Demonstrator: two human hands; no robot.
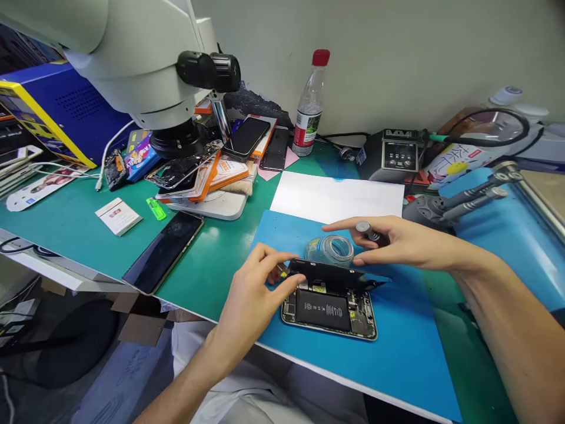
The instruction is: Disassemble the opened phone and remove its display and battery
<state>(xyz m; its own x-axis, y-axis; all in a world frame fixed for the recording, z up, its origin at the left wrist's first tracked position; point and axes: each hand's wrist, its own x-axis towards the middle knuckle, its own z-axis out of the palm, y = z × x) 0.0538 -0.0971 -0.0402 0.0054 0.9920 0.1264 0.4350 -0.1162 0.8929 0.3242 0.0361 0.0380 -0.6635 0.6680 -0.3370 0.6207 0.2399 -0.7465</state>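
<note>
My left forearm (189,377) crosses the front edge of the green desk (212,259); the fingers of my left hand (256,291) pinch the raised screen (326,272) of the phone (324,312), near that edge. Behind stands a glass jar (329,251). Beside it, my right hand (406,238) curls around a grey-ended tool (373,233). Blue mat (406,330) spreads rightward; pale wall (397,65) behind.

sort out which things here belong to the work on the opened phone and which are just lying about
In use:
- opened phone
- its raised screen, held by the left hand
- grey-ended tool in the right hand
- blue mat underneath

Apparently just lying about:
- dark phone at far left
- green lighter
- small white box
- red-capped bottle
</note>
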